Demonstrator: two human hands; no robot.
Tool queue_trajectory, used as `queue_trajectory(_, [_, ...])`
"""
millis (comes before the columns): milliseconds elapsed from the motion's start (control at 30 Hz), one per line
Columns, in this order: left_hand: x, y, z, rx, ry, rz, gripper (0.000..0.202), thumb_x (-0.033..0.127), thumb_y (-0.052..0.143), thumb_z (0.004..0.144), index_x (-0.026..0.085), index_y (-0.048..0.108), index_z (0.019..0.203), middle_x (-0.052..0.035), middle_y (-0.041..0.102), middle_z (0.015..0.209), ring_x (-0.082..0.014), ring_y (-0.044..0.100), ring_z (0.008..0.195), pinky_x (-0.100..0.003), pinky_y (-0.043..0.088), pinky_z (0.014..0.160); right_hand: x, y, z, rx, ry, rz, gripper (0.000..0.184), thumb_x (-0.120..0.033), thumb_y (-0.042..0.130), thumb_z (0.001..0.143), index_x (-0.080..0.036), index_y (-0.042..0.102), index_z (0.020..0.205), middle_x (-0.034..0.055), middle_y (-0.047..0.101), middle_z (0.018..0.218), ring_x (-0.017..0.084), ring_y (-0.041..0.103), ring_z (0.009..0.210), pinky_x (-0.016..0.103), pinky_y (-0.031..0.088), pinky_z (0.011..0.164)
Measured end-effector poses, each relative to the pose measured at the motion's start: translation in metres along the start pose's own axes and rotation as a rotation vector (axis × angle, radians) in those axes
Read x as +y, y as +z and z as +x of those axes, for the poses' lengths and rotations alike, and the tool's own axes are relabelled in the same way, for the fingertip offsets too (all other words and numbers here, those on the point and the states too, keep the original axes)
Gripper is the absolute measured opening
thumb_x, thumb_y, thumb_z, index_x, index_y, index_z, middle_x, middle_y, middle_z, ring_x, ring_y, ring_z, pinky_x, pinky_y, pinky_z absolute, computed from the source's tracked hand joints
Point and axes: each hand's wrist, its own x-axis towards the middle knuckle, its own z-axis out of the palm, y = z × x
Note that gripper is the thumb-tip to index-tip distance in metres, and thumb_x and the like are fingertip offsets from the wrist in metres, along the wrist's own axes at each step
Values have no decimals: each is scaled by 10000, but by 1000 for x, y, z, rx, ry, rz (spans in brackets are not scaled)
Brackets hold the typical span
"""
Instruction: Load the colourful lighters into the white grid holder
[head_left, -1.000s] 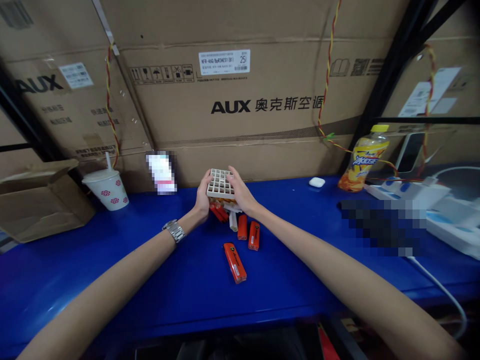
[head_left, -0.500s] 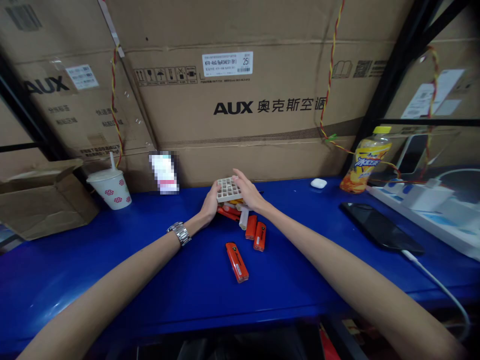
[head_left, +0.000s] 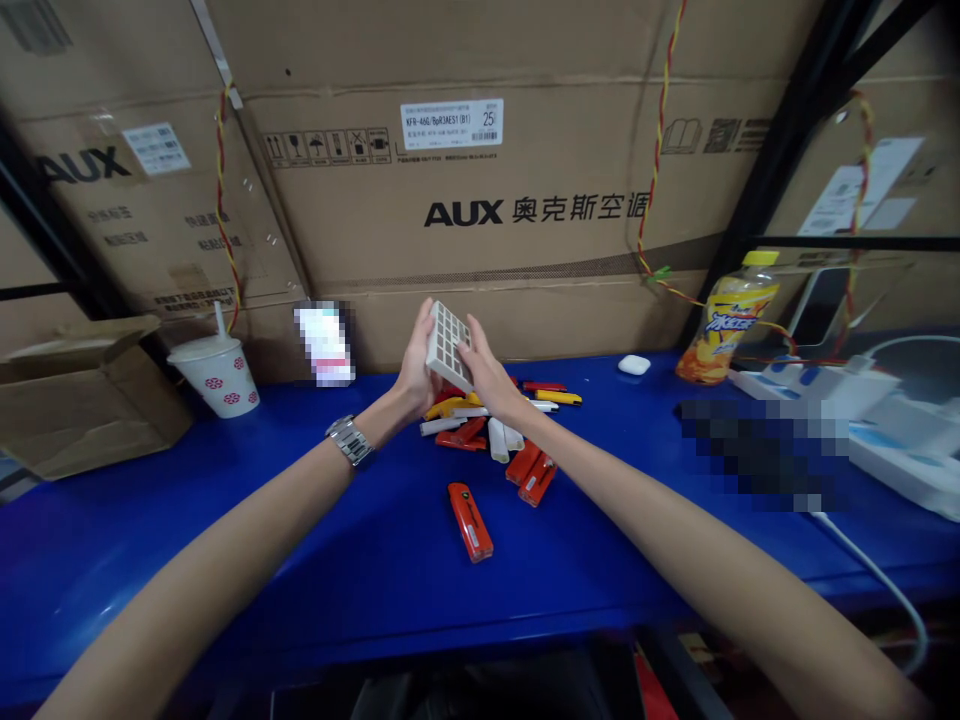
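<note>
Where the glossy blue tabletop (head_left: 315,580) extends farthest left of the white plastic grid tray (head_left: 448,345), one open brown paper bag (head_left: 82,410) stands. Nearer the tray: one white paper cup (head_left: 217,380) with red floral print, lid and straw, upright; one pixelated bright panel (head_left: 324,345), apparently leaned on the brown printed carton (head_left: 360,220) for support. Tray's left edge: left hand (head_left: 414,370), silver-link watch (head_left: 350,441) at the wrist, fingers bent partway around the side. Tray: raised, tilted, gripped from both sides, probably to steady that slant. Beneath: red, yellow and white plastic lighters (head_left: 497,440), loose at odd angles; one orange-red lighter (head_left: 470,522) apart, nearer the viewer. Tray's right edge: right hand (head_left: 491,378), thumb over the grid, fingers partly curled, seemingly braced against the opposite grip. Well right of the tray: white rounded case (head_left: 634,365); yellow-capped amber drink bottle (head_left: 727,318); pixelated dark slab (head_left: 757,455), cabled, presumably lying within reach of the white power strip (head_left: 907,445).
</note>
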Motion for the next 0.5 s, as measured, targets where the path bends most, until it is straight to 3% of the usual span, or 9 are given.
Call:
queue_trajectory(100, [17,12,-10,-6,-52,19,503,339,559,855,309,449,1346,-64,554,1276,-278,580,1092,-394,487,885,-9,9,-5,-48,-71,-10,708,-574,394,902,-252,210,1505,37,343,1513,276,335,1378,499,252,1137])
queue_trajectory(200, [36,1,-13,-19,-61,222,680,321,647,788,306,364,1406,-97,599,1179,-316,615,1007,-472,494,858,-21,2,-7,-105,-136,-135,682,-536,437,897,-255,252,1491,45,354,1507,269,341,1374,496,240,1135])
queue_trajectory(267, [51,-19,-12,-31,36,509,734,320,703,729,262,394,1393,-124,596,1189,-335,599,1062,-496,466,909,-30,-9,-10,-163,-142,-250,636,-509,510,872,-266,367,1442,67,495,1404,299,458,1283,523,293,1087])
queue_trajectory(367, [72,-65,-17,-155,192,1022,822,291,804,578,221,491,1335,-140,554,1299,-359,479,1246,-484,350,1045,-45,-23,-26,-356,-157,-414,414,-480,521,876,-251,630,1203,73,705,1021,299,636,958,536,393,950])
queue_trajectory(433, [82,-97,-26,-232,133,1258,873,328,831,509,215,523,1317,-145,596,1260,-385,516,1204,-492,367,1025,-54,-25,-46,-479,-211,-513,337,-473,535,865,-245,713,1038,67,712,860,286,634,874,538,400,917])
queue_trajectory(500, [85,-124,-40,-346,-32,1427,885,391,832,492,241,538,1313,-124,650,1191,-383,589,1113,-486,407,985,-61,-21,-68,-545,-285,-596,349,-501,593,813,-257,724,1026,89,706,953,322,585,1008,564,364,948])
